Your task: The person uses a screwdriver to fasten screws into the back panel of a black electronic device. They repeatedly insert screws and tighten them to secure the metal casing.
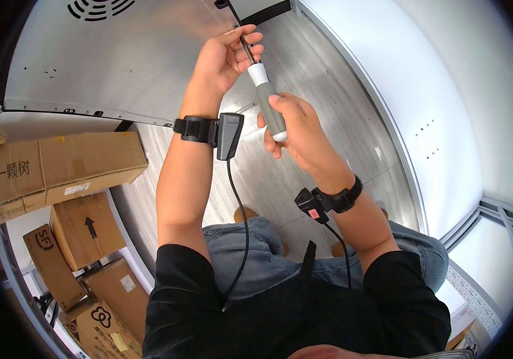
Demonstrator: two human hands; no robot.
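Observation:
A long screwdriver point(266, 100) with a grey handle, white collar and thin dark shaft slants up toward the top of the view. My right hand point(303, 127) wraps its grip around the handle, thumb along the side. Higher up, my left hand point(220, 60) curls its fingers about the shaft just above the collar. The shaft runs along the right edge of a large silver metal panel point(131, 66). What the tip touches is hard to make out near a small black part point(221, 3) at the top edge.
Stacked cardboard boxes point(89, 230) fill a rack at the left. Bright white panels point(412, 90) with a metal edge rise on the right. Wrist straps carry black devices point(230, 136) whose cables point(244, 227) hang toward my body. Grey wood-look flooring point(310, 78) lies below.

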